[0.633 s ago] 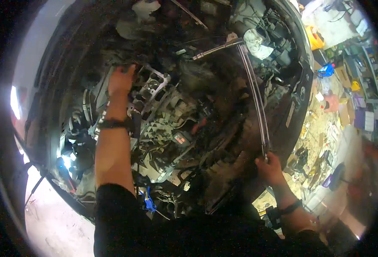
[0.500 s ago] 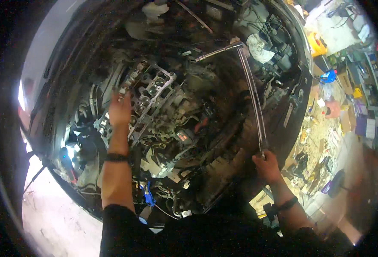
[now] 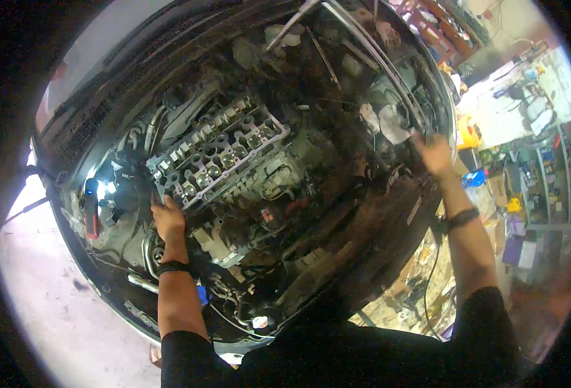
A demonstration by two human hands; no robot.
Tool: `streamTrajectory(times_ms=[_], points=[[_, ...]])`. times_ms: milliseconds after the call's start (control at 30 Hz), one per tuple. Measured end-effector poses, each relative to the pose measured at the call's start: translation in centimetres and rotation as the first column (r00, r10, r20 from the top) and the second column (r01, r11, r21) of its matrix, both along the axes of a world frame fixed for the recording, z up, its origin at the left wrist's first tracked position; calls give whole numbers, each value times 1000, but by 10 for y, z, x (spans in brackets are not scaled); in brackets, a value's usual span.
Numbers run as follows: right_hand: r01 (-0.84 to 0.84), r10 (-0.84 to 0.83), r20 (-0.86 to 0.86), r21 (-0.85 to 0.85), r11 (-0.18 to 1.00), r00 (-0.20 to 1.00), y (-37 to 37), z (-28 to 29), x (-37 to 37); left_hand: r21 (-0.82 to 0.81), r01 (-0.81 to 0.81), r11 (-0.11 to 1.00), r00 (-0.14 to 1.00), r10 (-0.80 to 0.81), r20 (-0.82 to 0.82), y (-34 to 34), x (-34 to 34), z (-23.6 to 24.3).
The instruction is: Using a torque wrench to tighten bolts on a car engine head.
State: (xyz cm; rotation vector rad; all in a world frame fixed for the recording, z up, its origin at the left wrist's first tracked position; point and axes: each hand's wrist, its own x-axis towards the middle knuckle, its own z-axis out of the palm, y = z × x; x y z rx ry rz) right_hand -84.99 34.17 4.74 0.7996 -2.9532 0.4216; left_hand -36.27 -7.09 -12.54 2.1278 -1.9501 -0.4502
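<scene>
My right hand [image 3: 435,154] is closed around the end of a long chrome breaker bar [image 3: 382,61]. The bar is raised over the far right of the engine bay, and a thinner extension [image 3: 290,27] angles off its far end. On the engine lies a bare metal cylinder head [image 3: 237,155] with rows of round openings. My left hand [image 3: 169,218] is at its near left corner, fingers curled against the edge. The fingertips there are partly hidden.
A lit work lamp with a red body [image 3: 91,216] stands left of the engine. A whitish rag [image 3: 394,124] lies at the far right of the bay. Beyond the right fender are a yellow jug [image 3: 468,132], a blue bottle [image 3: 474,178] and cluttered shelves [image 3: 547,171].
My right hand has lifted the breaker bar up and away, toward the far right. My left hand has moved from over the cylinder head to its near left corner. The view has shifted.
</scene>
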Motion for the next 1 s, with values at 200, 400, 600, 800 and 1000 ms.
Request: streamTrajectory(times_ms=[200,400,600,800,1000], points=[[-241,238,46,287,927,970,-93,49,-106,11,66,998,998,-66,-14,7,-8,7],[-496,585,-206,358,791,785,-158,30,-160,77,55,996,998,-53,-24,-5,2,-4],[-454,606,-230,478,752,762,-198,10,-183,-35,190,981,980,-187,72,-12,24,-36],[-479,595,-130,470,741,793,-207,6,-189,-21,128,992,991,-127,38,-9,11,-32],[-497,706,-190,587,639,683,-244,0,-215,-59,149,987,988,-147,36,-13,26,-34]])
